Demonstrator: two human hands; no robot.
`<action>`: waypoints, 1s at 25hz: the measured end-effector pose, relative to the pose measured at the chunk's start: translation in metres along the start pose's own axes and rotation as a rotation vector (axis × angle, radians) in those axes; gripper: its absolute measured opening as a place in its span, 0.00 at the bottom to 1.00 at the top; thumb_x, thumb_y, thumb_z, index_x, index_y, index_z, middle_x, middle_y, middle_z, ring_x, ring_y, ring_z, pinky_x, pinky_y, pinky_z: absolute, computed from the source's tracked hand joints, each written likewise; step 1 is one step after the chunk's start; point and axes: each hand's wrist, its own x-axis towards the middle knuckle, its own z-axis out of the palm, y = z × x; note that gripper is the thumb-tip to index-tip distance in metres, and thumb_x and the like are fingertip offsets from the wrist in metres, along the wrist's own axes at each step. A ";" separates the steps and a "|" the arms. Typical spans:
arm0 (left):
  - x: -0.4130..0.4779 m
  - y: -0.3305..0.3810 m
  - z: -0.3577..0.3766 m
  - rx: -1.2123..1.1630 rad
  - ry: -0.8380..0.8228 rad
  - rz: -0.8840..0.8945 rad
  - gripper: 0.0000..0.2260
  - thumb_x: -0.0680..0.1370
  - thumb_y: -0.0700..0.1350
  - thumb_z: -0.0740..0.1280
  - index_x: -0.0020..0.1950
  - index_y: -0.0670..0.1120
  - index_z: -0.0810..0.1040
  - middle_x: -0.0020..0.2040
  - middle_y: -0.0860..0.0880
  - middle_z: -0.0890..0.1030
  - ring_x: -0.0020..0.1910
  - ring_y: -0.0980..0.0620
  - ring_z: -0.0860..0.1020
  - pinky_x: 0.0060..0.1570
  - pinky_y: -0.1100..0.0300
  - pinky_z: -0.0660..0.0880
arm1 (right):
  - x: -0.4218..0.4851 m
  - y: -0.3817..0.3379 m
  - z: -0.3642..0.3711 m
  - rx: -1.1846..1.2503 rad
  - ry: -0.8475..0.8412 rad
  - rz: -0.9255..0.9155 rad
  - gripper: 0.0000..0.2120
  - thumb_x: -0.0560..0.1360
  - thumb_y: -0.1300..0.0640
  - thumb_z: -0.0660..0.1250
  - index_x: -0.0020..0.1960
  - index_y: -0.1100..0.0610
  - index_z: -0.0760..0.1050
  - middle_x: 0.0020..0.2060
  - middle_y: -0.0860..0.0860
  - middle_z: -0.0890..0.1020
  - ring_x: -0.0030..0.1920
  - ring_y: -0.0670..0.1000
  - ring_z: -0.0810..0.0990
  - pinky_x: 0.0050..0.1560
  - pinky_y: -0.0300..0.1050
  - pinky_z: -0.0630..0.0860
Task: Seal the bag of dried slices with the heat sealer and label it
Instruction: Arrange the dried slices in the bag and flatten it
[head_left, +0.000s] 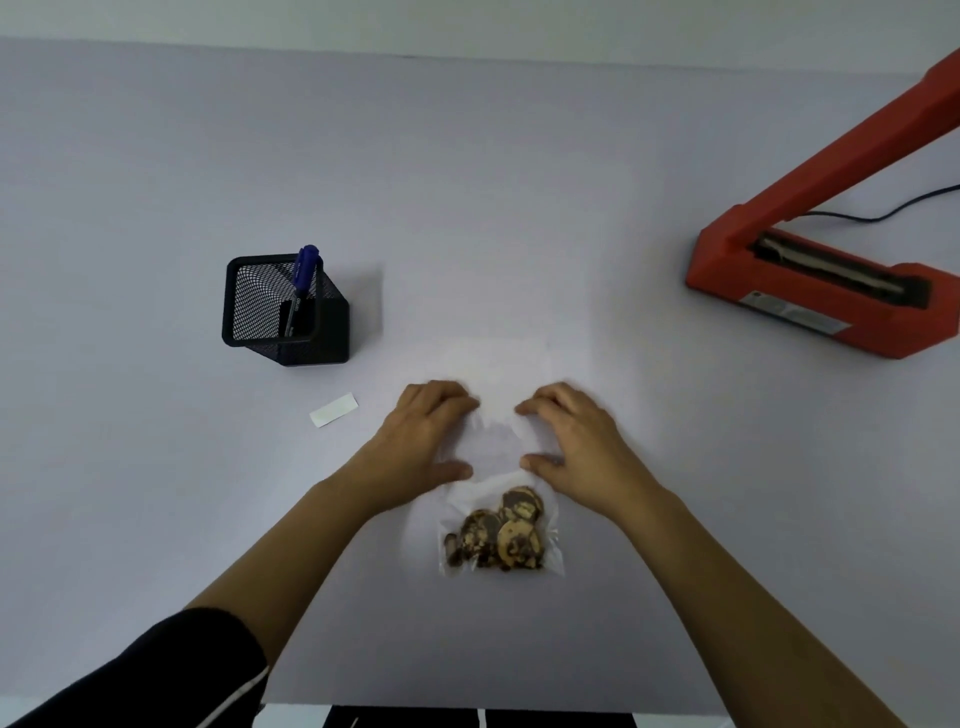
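Clear plastic bag (498, 457) of brown dried slices (498, 535) lies flat on pale grey desk (156, 493), centre near edge, slices bunched at the near end. Left hand (426, 436) and right hand (566, 436) press on the bag's empty upper part, grip of each: fingers curled down, thumbs on film, pinching it. Red heat sealer (810, 291), arm raised, far right. Black mesh pen holder (283, 309) with blue marker (304, 270) left; small white label strip (334, 409) near left hand.
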 end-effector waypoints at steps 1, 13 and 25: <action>0.003 -0.001 -0.003 0.021 -0.020 -0.003 0.35 0.70 0.54 0.73 0.72 0.46 0.63 0.71 0.47 0.63 0.69 0.49 0.60 0.69 0.58 0.58 | 0.003 -0.001 -0.003 -0.036 -0.020 0.013 0.28 0.70 0.51 0.71 0.67 0.53 0.67 0.62 0.48 0.68 0.63 0.50 0.67 0.60 0.45 0.64; 0.014 0.001 -0.012 0.129 -0.037 -0.043 0.46 0.65 0.55 0.75 0.76 0.45 0.53 0.74 0.47 0.56 0.71 0.48 0.54 0.70 0.53 0.59 | 0.013 -0.002 -0.012 -0.116 -0.064 0.159 0.49 0.65 0.46 0.74 0.75 0.53 0.47 0.73 0.53 0.52 0.71 0.55 0.54 0.69 0.52 0.57; 0.000 -0.006 0.003 0.105 -0.033 0.175 0.19 0.73 0.47 0.67 0.63 0.45 0.76 0.60 0.45 0.77 0.59 0.44 0.74 0.57 0.50 0.73 | -0.007 0.003 0.014 -0.038 0.092 -0.091 0.13 0.72 0.57 0.69 0.57 0.52 0.78 0.55 0.48 0.79 0.56 0.52 0.76 0.57 0.50 0.70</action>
